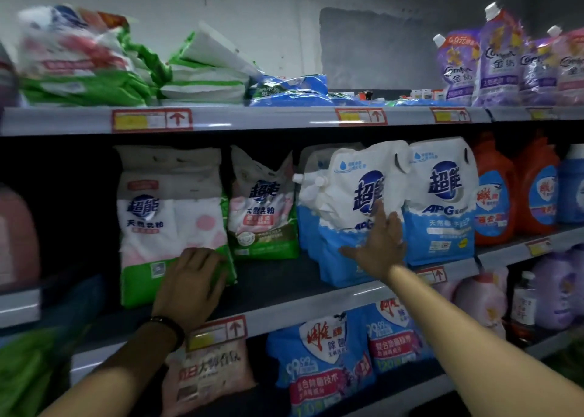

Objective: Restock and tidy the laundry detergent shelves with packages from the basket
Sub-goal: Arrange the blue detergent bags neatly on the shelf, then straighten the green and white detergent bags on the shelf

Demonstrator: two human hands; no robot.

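Grey metal shelf (278,279), between your hands. Your left hand (189,285) grips the lower right corner of the white, pink and green soft powder bag (151,214). Your right hand (379,242), fingers spread, presses flat on the white-and-blue spouted pouch (350,192).

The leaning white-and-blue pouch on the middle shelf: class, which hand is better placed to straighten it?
Probably right. The right hand rests open on that pouch, while the left hand holds the green-and-pink bag farther left.
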